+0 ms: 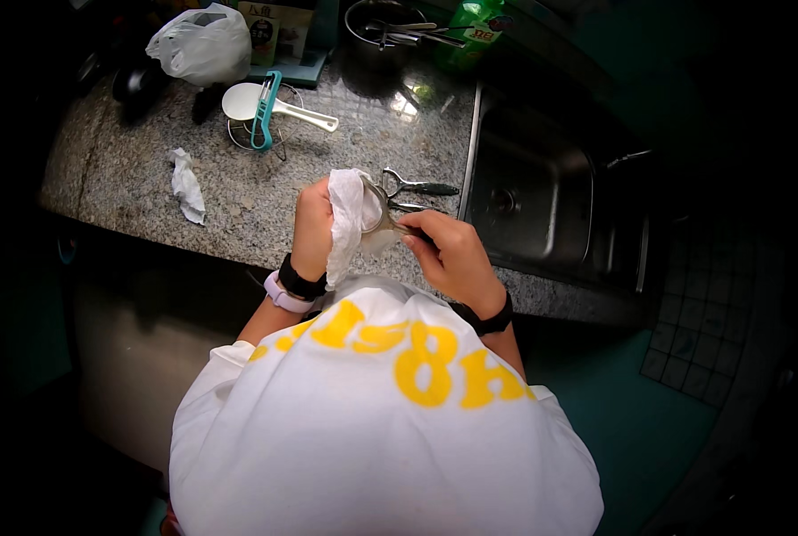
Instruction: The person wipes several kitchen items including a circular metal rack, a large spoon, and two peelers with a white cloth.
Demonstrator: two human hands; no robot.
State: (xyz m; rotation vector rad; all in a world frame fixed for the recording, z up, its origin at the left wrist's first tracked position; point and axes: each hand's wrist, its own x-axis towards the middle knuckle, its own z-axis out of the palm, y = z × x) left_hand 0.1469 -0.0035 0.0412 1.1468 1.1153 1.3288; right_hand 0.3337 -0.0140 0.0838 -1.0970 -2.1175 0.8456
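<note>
My right hand (458, 258) grips the handle of a metal utensil (389, 220), perhaps a ladle or large spoon, over the front of the counter. In my left hand (313, 224) is a white paper towel (345, 221), pressed against the utensil's round head and covering part of it. Just beyond my hands lies a metal peeler (429, 188) with a dark handle. Another metal utensil (407, 206) lies beside it, partly hidden by my right hand. A crumpled white tissue (188, 187) rests on the counter to the left.
A white rice paddle (241, 102) and a teal peeler (263, 117) lie across a wire rack (238, 139) on the granite counter (124, 147). Right is a steel sink (519, 234). Behind stand a plastic bag (204, 47), a pot (353, 27) of utensils and a green bottle (466, 50).
</note>
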